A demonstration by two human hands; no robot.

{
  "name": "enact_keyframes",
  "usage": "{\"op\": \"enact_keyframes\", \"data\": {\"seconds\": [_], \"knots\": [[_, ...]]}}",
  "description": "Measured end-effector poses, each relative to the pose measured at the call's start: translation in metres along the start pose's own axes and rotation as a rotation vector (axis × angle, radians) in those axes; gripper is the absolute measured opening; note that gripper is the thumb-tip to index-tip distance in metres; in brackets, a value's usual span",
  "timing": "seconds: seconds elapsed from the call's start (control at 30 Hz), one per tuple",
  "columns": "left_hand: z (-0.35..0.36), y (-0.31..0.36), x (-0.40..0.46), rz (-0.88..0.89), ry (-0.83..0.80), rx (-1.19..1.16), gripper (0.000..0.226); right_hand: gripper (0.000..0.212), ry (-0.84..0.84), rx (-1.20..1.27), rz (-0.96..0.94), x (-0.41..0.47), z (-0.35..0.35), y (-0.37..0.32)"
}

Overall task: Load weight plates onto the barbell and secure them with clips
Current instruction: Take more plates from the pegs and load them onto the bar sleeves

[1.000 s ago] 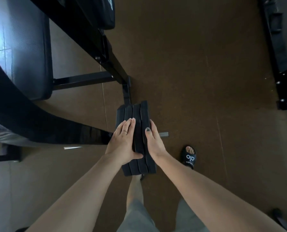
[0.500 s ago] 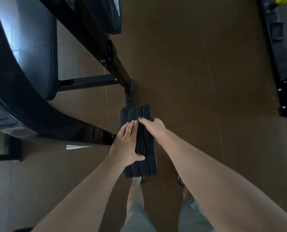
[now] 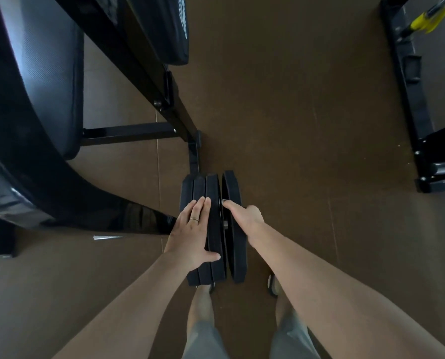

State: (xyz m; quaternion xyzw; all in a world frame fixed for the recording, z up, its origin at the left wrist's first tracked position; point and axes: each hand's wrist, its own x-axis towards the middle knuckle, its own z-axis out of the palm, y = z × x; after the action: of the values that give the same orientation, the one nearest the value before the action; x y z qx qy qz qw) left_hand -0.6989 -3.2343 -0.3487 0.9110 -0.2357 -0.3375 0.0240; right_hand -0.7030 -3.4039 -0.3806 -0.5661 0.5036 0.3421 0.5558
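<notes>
Several black weight plates (image 3: 212, 193) stand edge-up on the barbell sleeve below me. The outermost plate (image 3: 233, 187) is set apart from the stack by a narrow gap, where a short piece of the bar's sleeve (image 3: 225, 224) shows. My left hand (image 3: 191, 229) lies flat on top of the inner plates, fingers together, thumb against the third plate's edge. My right hand (image 3: 244, 217) grips the top rim of the outermost plate, fingers curled over its far side and thumb in the gap. No clip is visible.
A black padded bench and its frame (image 3: 143, 73) fill the left side, with a crossbar (image 3: 128, 133) reaching toward the plates. Another black frame (image 3: 418, 120) with a yellow-handled item (image 3: 428, 19) stands at the right. Brown floor (image 3: 294, 125) lies between. My feet are under the plates.
My right hand moved from the plates' side to the top rim. The outermost plate has slid right, opening a gap from the stack. My left hand stays on the inner plates.
</notes>
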Motion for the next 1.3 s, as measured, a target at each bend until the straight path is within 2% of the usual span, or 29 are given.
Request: {"op": "enact_keyframes", "data": {"seconds": [0.07,0.1,0.2,0.37,0.57,0.77,0.87,0.97,1.03,1.1,1.23,1.3], "knots": [[-0.003,0.003,0.002,0.0,-0.016,-0.008,0.14,0.098,0.003,-0.046,0.016,0.0,0.003,0.0],[-0.005,0.004,0.004,0.002,-0.02,-0.016,0.14,0.097,0.003,-0.057,0.01,0.002,0.005,0.001],[-0.011,0.0,0.006,-0.003,-0.018,-0.011,0.14,0.071,0.005,0.0,-0.039,0.002,0.013,0.004],[-0.012,-0.002,0.005,-0.021,-0.042,0.007,0.142,0.062,0.048,0.025,-0.05,-0.003,0.002,0.012],[-0.012,0.005,0.0,-0.055,-0.068,0.004,0.142,0.065,0.096,-0.12,-0.065,-0.006,-0.049,0.032],[-0.02,0.012,0.002,-0.111,-0.135,0.026,0.14,0.041,0.207,-0.202,-0.049,-0.005,-0.092,0.038],[-0.025,0.014,0.005,-0.155,-0.219,0.039,0.14,0.039,0.207,-0.245,0.004,-0.018,-0.128,0.043],[-0.035,0.036,0.011,-0.205,-0.185,0.04,0.137,0.036,0.225,-0.293,-0.026,-0.043,-0.162,0.035],[-0.042,0.069,0.015,-0.209,-0.107,-0.097,0.129,0.031,0.211,-0.325,-0.05,-0.064,-0.184,0.025],[-0.044,0.119,0.012,-0.249,-0.09,-0.394,0.122,0.023,0.188,-0.368,-0.071,-0.089,-0.207,0.023],[-0.03,0.212,0.005,-0.418,-0.17,-0.997,0.118,0.015,0.159,-0.413,-0.164,-0.144,-0.25,0.009],[-0.025,0.244,0.003,-0.54,-0.236,-1.19,0.112,0.012,0.136,-0.407,-0.245,-0.178,-0.267,-0.009]]}}
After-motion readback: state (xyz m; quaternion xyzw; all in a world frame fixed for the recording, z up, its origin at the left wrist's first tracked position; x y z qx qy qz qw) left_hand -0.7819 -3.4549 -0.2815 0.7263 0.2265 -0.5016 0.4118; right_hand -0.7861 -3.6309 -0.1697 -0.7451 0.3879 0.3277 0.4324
